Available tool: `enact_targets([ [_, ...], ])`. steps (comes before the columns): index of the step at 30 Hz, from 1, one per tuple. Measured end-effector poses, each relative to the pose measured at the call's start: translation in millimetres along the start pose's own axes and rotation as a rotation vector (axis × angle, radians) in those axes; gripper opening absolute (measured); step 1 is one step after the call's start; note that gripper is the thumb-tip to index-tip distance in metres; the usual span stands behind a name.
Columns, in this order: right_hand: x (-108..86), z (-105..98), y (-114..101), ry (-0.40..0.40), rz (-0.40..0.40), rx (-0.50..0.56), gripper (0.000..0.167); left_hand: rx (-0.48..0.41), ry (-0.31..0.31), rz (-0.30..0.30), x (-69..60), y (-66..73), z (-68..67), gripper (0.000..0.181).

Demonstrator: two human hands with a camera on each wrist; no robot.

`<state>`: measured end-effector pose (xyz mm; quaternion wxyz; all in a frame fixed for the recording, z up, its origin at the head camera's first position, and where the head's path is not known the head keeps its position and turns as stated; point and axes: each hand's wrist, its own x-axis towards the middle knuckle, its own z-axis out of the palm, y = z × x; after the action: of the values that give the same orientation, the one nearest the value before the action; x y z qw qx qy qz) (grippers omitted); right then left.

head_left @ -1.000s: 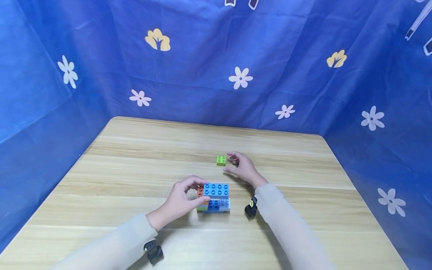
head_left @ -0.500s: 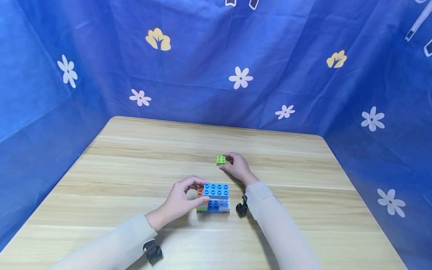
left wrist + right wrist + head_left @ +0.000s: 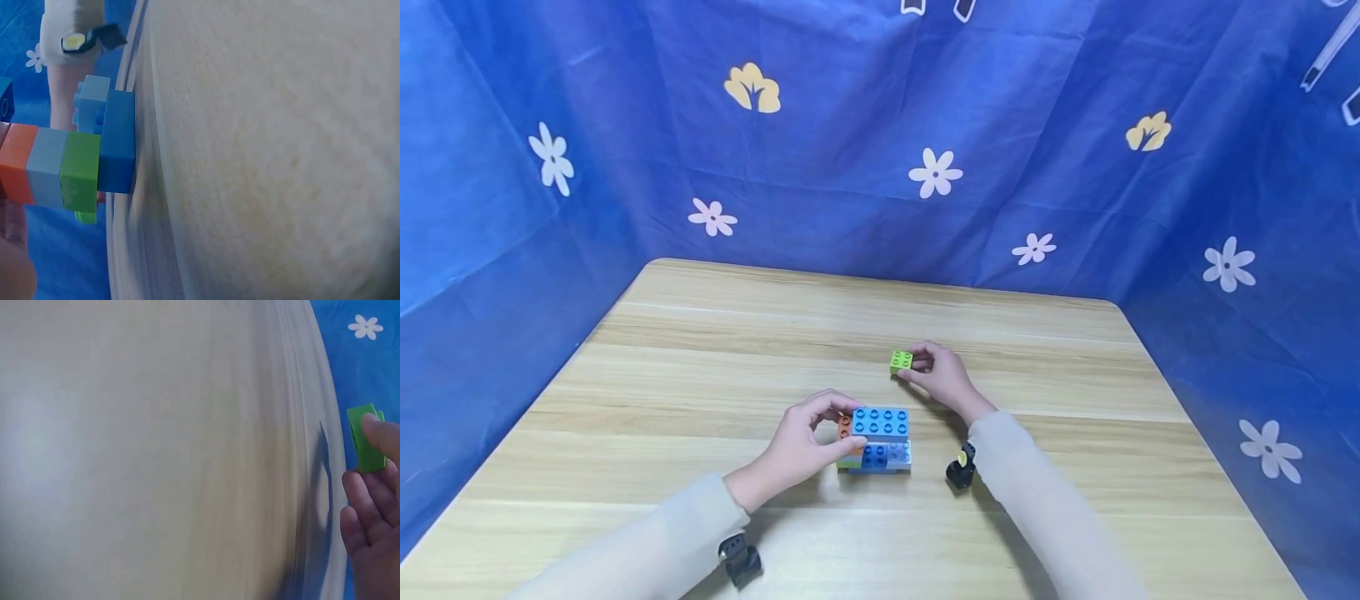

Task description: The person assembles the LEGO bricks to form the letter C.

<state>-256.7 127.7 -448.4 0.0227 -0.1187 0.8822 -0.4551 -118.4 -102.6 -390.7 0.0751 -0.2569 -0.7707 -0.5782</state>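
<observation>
My left hand (image 3: 801,442) holds the left side of a toy brick structure (image 3: 874,457), thumb in front and fingers behind. On top lies a blue brick (image 3: 880,422) with two rows of studs, beside an orange brick (image 3: 845,423). In the left wrist view, an orange brick (image 3: 17,164), a light blue one (image 3: 47,167) and a green one (image 3: 80,172) form a column at the blue base brick (image 3: 117,142). My right hand (image 3: 946,379) pinches a small square green brick (image 3: 901,361) between thumb and fingers; the right wrist view shows it raised off the table.
A wood-grain table (image 3: 737,333) lies under both hands. A blue curtain (image 3: 850,108) with white flowers surrounds its back and sides. Black cameras on straps (image 3: 960,471) sit at both wrists.
My right hand came to the green brick from its right, took hold of it, and has lifted it slightly rightward. My left hand and the structure have stayed still.
</observation>
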Motion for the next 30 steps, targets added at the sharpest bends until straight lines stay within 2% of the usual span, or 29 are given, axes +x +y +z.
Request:
enact_targets([
  [4, -15.0, -7.6, 0.0, -0.007, -0.017, 0.021, 0.040, -0.002, -0.003, -0.017, 0.6, 0.6, 0.5, 0.035],
  [9, -41.9, -14.5, -1.2, -0.049, -0.038, 0.109, 0.040, -0.008, -0.007, -0.010, 1.1, 0.7, 1.3, 0.035],
  [18, -76.2, -17.8, -4.6, -0.123, -0.127, 0.201, 0.039, -0.009, -0.001, 0.001, 1.4, -1.1, -0.8, 0.034],
  [30, -105.2, -22.7, -28.3, -0.176, -0.120, 0.172, 0.040, -0.007, -0.009, 0.009, 2.0, -0.3, -1.3, 0.033],
])
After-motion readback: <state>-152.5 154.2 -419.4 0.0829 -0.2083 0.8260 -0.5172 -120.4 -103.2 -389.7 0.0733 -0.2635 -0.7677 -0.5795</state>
